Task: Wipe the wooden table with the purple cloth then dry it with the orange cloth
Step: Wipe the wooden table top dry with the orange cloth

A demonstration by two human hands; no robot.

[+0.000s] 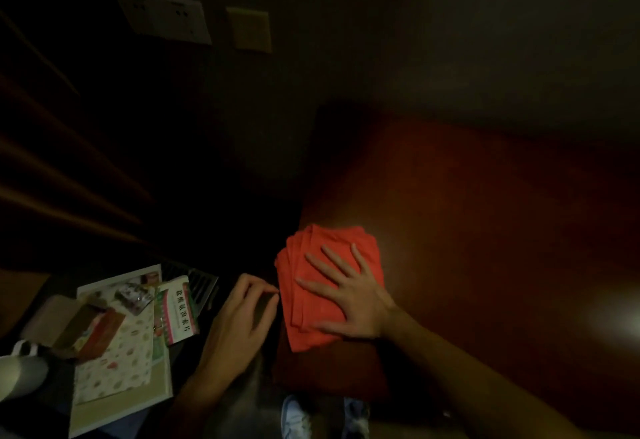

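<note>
Right hand (349,295) presses one orange cloth (329,286) flat on one wooden table (485,231).

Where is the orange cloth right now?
In the head view the orange cloth lies folded at the near left corner of the wooden table, under the flat right hand, with the left hand just beside its left edge.

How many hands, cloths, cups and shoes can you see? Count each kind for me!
Hands: 2, the left hand and the right hand
Cloths: 1, the orange cloth on the wooden table
Cups: 1, the white cup
Shoes: 2, one shoe and the other shoe
Total: 6
</note>
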